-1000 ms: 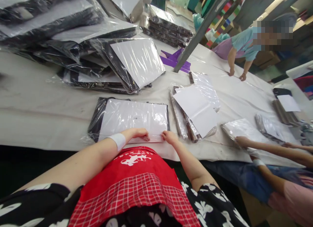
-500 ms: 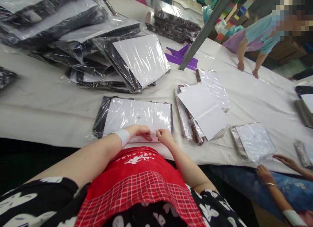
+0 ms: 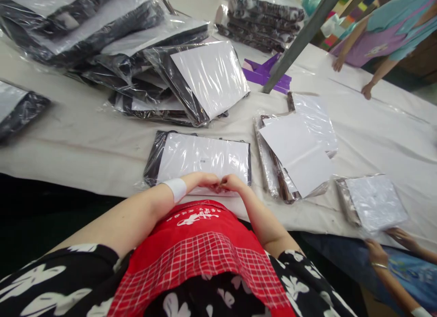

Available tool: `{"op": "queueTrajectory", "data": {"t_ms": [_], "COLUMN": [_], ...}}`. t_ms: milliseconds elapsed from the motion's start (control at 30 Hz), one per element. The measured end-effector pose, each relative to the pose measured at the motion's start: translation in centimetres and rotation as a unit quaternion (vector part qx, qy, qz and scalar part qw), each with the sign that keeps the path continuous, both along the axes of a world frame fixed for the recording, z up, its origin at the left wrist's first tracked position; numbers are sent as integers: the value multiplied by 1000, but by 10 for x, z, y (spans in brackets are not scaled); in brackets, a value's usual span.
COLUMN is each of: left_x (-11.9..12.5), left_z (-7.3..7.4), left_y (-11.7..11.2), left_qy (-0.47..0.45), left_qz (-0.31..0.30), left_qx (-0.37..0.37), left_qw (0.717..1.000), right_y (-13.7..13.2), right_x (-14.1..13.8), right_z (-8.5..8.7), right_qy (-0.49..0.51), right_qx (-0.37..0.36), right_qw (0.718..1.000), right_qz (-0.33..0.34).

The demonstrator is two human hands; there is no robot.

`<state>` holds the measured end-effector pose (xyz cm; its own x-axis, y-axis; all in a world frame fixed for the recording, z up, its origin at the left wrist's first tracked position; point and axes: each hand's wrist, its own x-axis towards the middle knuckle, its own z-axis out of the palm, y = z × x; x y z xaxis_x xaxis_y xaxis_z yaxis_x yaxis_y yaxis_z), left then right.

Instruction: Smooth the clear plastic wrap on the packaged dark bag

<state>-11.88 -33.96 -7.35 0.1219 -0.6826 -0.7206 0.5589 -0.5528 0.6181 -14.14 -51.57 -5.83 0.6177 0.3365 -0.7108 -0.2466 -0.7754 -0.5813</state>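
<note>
A flat dark item with a white sheet on top lies in a clear plastic bag directly in front of me. At the bag's near edge, my left hand is closed with its fingers curled. My right hand is closed too, its fingertips meeting those of the left. Whatever the fingers pinch is hidden between them.
Dark bagged packages are heaped at the back left. Brownish bagged packages with loose white sheets lie to the right. A metal pole rises beside purple strips. A co-worker's hands touch another bagged package.
My two hands have come together at the bag's near edge; a small gap lay between them before. The view has shifted, so the table's things appear farther right.
</note>
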Motion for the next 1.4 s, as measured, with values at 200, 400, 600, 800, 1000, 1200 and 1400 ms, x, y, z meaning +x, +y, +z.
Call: {"op": "queueTrajectory", "data": {"t_ms": [200,400,600,800,1000,1200,1400], "left_x": [21,15,-19,-33,-49,-47,-22], "left_z": [17,34,41,34,45,41,22], "left_y": [74,145,132,100,103,101,96], "left_qy": [-100,-289,-449,-534,-565,-522,-457], "left_qz": [-8,-61,-100,-136,-170,-173,-141], "left_qx": [60,127,139,140,107,176,242], "left_qw": [993,947,877,823,800,817,844], "right_y": [-13,-14,-16,-16,-15,-13,-8], "right_x": [-4,-6,-1,0,-1,-1,-4], "right_z": [-10,-17,-18,-27,-32,-28,-19], "right_qy": [40,63,94,114,115,105,56], "right_qx": [53,77,85,91,101,97,45], "right_qw": [996,989,984,979,975,976,988], "right_qz": [-61,-107,-127,-145,-164,-162,-136]}}
